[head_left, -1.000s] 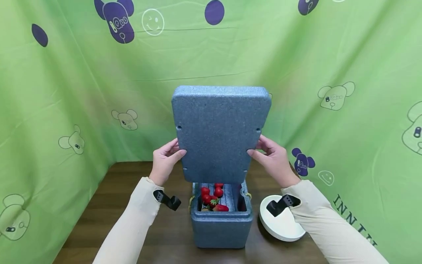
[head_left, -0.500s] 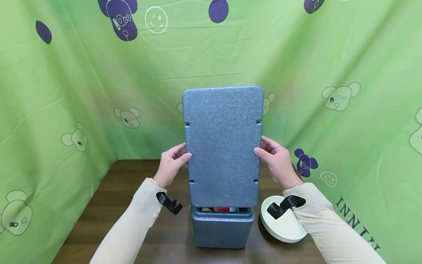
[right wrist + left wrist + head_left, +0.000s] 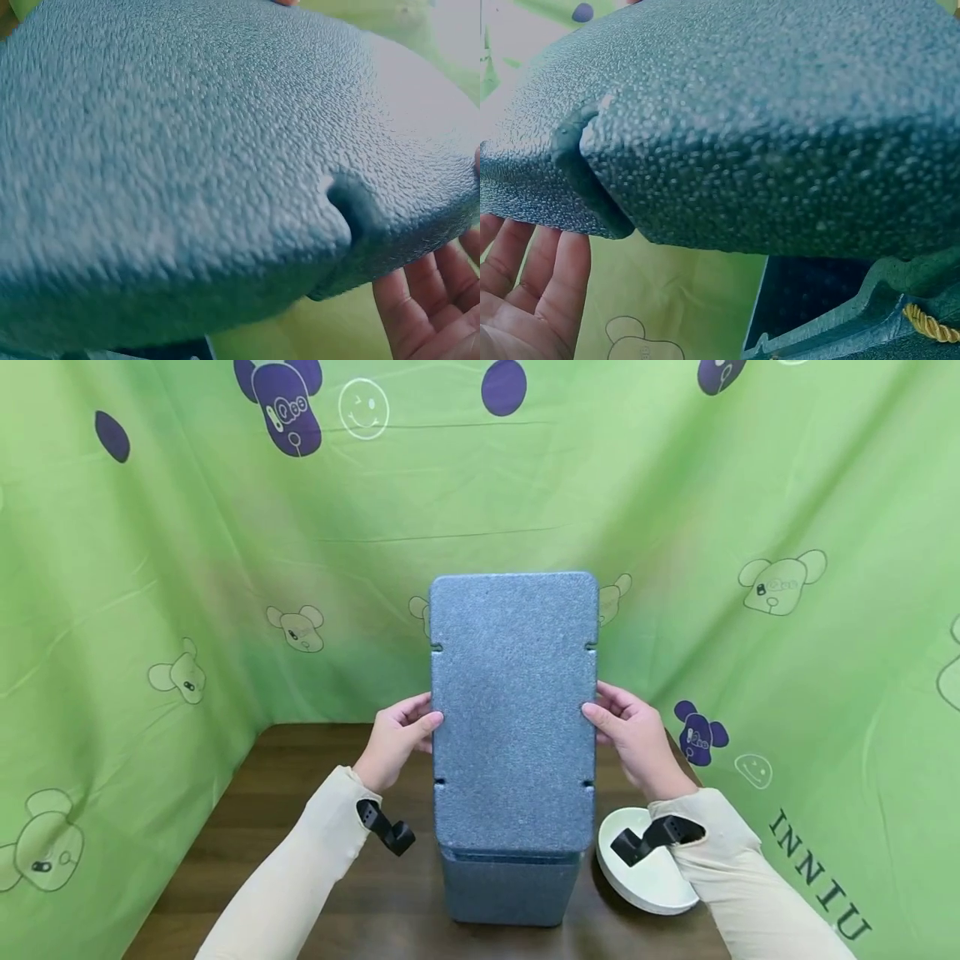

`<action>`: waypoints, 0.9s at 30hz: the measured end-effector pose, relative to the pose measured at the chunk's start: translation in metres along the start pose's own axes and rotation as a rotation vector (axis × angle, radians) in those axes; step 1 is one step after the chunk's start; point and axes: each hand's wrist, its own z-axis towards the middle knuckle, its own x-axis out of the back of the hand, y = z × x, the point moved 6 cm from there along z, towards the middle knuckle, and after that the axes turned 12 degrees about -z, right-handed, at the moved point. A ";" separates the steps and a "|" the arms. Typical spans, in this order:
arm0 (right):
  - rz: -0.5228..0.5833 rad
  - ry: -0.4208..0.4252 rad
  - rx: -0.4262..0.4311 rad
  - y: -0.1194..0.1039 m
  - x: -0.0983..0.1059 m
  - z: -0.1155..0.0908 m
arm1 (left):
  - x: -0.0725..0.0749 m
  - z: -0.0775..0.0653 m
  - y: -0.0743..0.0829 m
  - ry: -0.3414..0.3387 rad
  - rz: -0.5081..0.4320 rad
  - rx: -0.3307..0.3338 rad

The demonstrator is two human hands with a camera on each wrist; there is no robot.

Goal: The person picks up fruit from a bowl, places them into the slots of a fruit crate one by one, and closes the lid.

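A blue-grey foam lid (image 3: 514,710) with small notches along its long sides covers most of the matching foam box (image 3: 512,893) in the head view. My left hand (image 3: 397,739) grips the lid's left edge, thumb on top and fingers beneath. Opposite it, my right hand (image 3: 633,739) holds the right edge the same way. The lid's near end lies right at the box's front rim. In the left wrist view, a gap shows between the raised lid and the box rim (image 3: 832,326), beside a yellow cord (image 3: 930,324). What lies inside the box is hidden.
On the brown wooden table (image 3: 300,827), a round white dish (image 3: 648,877) stands right of the box, partly under my right forearm. A green printed cloth (image 3: 360,610) hangs behind and along both sides.
The lid has come down and toward me, tilting flatter over the box. The strawberries seen inside earlier are now covered. Both hands keep hold of the lid's edges.
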 end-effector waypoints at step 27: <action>-0.032 -0.444 -0.115 0.061 -0.016 -0.015 | -0.007 -0.002 -0.037 -0.300 0.081 0.317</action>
